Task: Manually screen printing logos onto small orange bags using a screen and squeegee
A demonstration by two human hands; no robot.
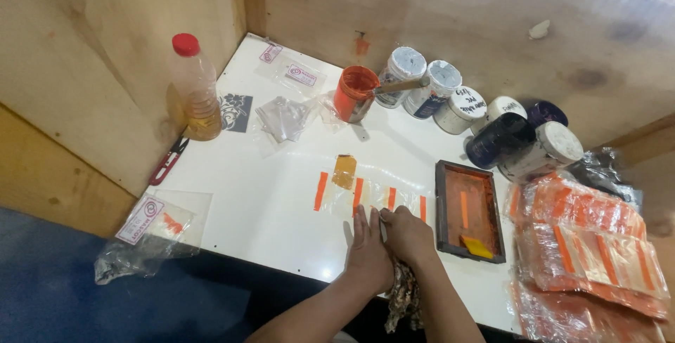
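I see the left hand (369, 248) laid flat, fingers extended, on the white table (253, 202). The right hand (408, 234) apparently presses the clear pouch (373, 195), beside the printing frame (470, 211).

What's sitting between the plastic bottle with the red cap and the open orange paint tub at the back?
In the head view, between the bottle and the orange paint tub lie a dark printed patch, crumpled clear plastic bags and small labelled clear packets on the white table.
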